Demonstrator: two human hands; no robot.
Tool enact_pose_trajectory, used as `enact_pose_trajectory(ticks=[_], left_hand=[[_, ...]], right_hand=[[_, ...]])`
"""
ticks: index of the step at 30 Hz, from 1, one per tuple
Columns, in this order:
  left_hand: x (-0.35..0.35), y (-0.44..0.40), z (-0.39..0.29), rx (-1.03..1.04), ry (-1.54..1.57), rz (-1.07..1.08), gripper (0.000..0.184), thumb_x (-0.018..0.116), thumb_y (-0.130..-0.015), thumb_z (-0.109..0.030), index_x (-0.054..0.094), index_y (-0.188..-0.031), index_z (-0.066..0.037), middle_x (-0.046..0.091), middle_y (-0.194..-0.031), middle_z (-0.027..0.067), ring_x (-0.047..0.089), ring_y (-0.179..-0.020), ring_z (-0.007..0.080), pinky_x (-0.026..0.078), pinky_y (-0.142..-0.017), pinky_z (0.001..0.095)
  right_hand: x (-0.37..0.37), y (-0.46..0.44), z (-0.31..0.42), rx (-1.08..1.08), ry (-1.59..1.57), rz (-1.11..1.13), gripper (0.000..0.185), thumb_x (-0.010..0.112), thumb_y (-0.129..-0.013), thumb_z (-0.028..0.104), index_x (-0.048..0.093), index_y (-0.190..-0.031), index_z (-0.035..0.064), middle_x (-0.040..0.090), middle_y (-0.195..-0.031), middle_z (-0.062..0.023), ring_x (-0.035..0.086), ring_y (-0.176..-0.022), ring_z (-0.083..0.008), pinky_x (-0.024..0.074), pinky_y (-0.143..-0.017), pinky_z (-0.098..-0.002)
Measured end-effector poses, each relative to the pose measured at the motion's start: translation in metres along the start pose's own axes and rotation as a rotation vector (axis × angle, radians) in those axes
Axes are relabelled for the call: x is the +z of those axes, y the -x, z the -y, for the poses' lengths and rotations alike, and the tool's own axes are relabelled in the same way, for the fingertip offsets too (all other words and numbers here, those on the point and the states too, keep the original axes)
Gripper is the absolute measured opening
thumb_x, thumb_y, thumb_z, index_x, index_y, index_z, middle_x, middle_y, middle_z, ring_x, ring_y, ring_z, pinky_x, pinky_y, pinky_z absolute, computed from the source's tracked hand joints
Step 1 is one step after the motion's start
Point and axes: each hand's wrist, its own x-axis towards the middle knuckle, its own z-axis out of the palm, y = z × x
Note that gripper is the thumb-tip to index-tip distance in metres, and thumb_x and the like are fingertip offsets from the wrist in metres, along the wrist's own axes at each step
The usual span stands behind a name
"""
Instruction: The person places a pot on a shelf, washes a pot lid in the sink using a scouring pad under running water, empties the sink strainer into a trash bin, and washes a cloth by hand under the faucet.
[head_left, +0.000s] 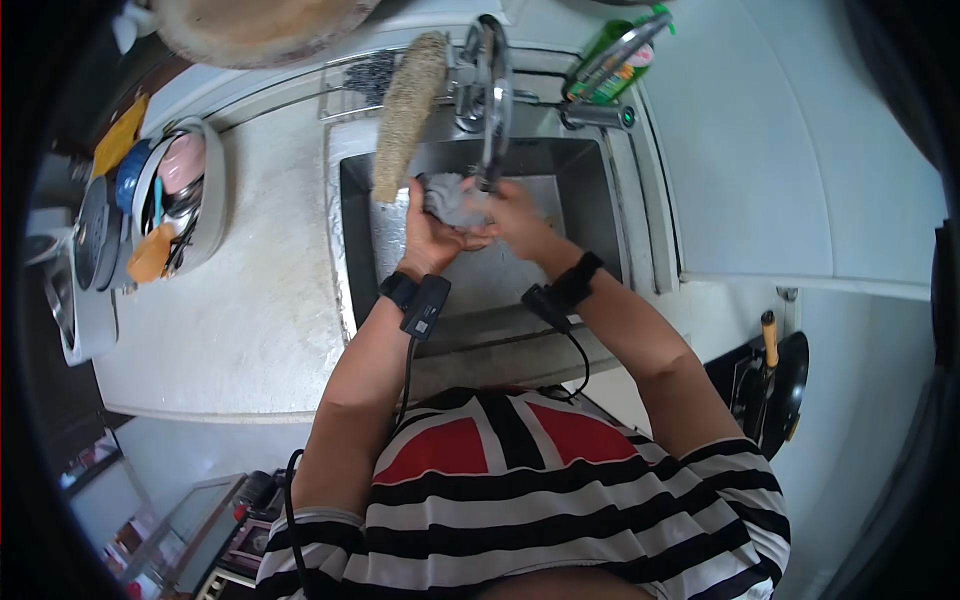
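Note:
A wet-looking grey cloth is bunched up between my hands, over the sink and by the faucet's spout. My left hand holds it from below, palm up, with the thumb stretched upward and the fingers partly under the cloth. From the right, my right hand grips the same cloth with bent fingers, slightly blurred. Just past my left thumb hangs a long tan loofah, its lower end over the sink.
To the left stands a white basin of bowls and utensils on the counter. A green detergent bottle is behind the sink at right. A large round board lies at the back. Pans hang at lower right.

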Motion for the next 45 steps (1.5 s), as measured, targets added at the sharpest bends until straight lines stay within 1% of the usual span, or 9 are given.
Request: enact_pose_trajectory(ticks=[1,8,12,14,28,32,34,41,45], left_hand=[[-0.013,-0.01,0.002,0.065,0.039,0.064,0.061,0.052,-0.085,-0.06,0.05,-0.123,-0.012,0.054,-0.122,0.0129,0.049,-0.114,0.0332,0.033,-0.097,0.0597],[-0.035,-0.002,0.011,-0.125,-0.129,0.424,0.038,0.049,-0.093,-0.044,0.062,-0.1,-0.01,0.065,-0.097,0.0081,0.062,-0.086,0.0232,0.051,-0.074,0.0353],[0.002,0.026,0.046,0.61,-1.791,0.084,0.027,0.043,-0.096,-0.026,0.058,-0.111,-0.009,0.063,-0.108,0.0077,0.06,-0.101,0.0251,0.05,-0.081,0.0376],[-0.004,0.008,0.056,0.126,-0.281,-0.139,0.03,0.037,-0.098,-0.024,0.051,-0.121,-0.01,0.059,-0.118,0.0065,0.057,-0.107,0.0246,0.047,-0.086,0.0411],[-0.026,0.002,0.017,0.003,-0.104,0.253,0.062,0.04,-0.093,-0.054,0.042,-0.126,-0.002,0.046,-0.13,0.022,0.045,-0.119,0.0382,0.037,-0.101,0.0487],[-0.042,-0.009,0.016,0.67,-1.543,0.265,0.026,0.041,-0.098,-0.024,0.051,-0.109,-0.003,0.057,-0.113,0.0128,0.056,-0.104,0.0275,0.049,-0.088,0.0394],[-0.008,0.013,0.02,0.129,-0.394,-0.081,0.027,0.039,-0.097,-0.018,0.049,-0.117,-0.002,0.056,-0.116,0.0113,0.057,-0.104,0.024,0.049,-0.088,0.0343],[-0.005,0.024,0.013,0.052,-0.299,-0.065,0.03,0.041,-0.095,-0.012,0.048,-0.122,-0.002,0.058,-0.119,0.0144,0.056,-0.111,0.0324,0.045,-0.093,0.0557],[-0.019,0.038,0.002,0.083,-0.301,-0.098,0.028,0.042,-0.094,-0.012,0.05,-0.12,-0.005,0.059,-0.118,0.0128,0.057,-0.109,0.0308,0.047,-0.091,0.0552]], right_hand=[[0.017,0.008,0.025,0.519,-0.556,0.069,0.041,0.069,-0.075,0.021,0.058,-0.107,-0.0009,0.063,-0.099,-0.014,0.061,-0.089,-0.0276,0.049,-0.077,-0.037],[0.052,0.027,0.041,0.081,0.284,-0.115,0.031,0.06,-0.077,0.026,0.061,-0.088,-0.0029,0.063,-0.09,-0.0226,0.061,-0.08,-0.0386,0.0492,-0.075,-0.0436],[0.038,0.002,0.019,0.394,0.411,-0.177,0.031,0.054,-0.081,0.028,0.063,-0.089,-0.0014,0.063,-0.093,-0.0232,0.06,-0.086,-0.0418,0.048,-0.079,-0.047],[0.027,-0.006,0.006,0.422,0.407,-0.241,0.031,0.054,-0.082,0.027,0.063,-0.091,-0.0015,0.063,-0.094,-0.0238,0.06,-0.088,-0.0417,0.0479,-0.079,-0.047],[0.062,0.023,0.034,0.003,0.233,-0.099,0.038,0.055,-0.088,0.036,0.059,-0.09,-0.0017,0.059,-0.083,-0.0214,0.059,-0.075,-0.0379,0.047,-0.067,-0.0424],[0.05,0.01,0.033,0.111,0.538,-0.14,0.029,0.053,-0.086,0.029,0.059,-0.09,0.0005,0.061,-0.08,-0.0209,0.06,-0.074,-0.0409,0.0489,-0.066,-0.0469],[0.041,-0.001,0.019,0.097,0.585,-0.09,0.038,0.046,-0.091,0.036,0.063,-0.088,0.0021,0.063,-0.094,-0.02,0.062,-0.077,-0.0396,0.049,-0.074,-0.0477],[-0.022,-0.011,-0.111,0.497,0.378,-0.263,0.035,0.041,-0.093,0.027,0.065,-0.088,0.0013,0.063,-0.098,-0.0226,0.06,-0.088,-0.0407,0.0469,-0.082,-0.0459],[-0.062,0.015,-0.206,0.446,1.128,0.589,0.029,0.048,-0.09,0.021,0.066,-0.105,0.0038,0.06,-0.117,-0.0168,0.06,-0.1,-0.0336,0.0479,-0.082,-0.0405]])
